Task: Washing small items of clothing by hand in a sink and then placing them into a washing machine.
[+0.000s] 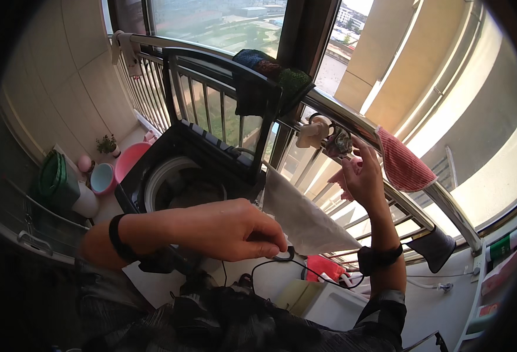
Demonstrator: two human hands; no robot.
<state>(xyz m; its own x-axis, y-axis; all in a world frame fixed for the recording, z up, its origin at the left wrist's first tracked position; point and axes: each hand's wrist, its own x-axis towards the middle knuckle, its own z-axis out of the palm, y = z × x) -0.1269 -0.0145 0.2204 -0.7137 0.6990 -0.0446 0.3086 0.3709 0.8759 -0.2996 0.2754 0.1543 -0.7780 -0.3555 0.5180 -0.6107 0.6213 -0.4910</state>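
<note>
My left hand (236,229) reaches across from the left, thumb and forefinger pinched on a small black band (290,254). My right hand (365,174) is raised at the balcony railing, fingers on a pink fabric piece (344,181), perhaps a scrunchie. Beside it, a dark patterned scrunchie (339,143) and a beige one (313,132) hang on the lower rail. Below my left wrist, a top-loading washing machine (188,176) stands with its lid (225,66) raised; its drum is partly hidden by my forearm.
A red striped cloth (406,163) and a dark multicoloured cloth (271,70) hang over the steel top rail (364,121). A grey cloth (304,211) hangs below. Basins (130,160), a green-lined bin (56,180) and a potted plant (107,144) stand at left. A black cable (311,267) crosses low.
</note>
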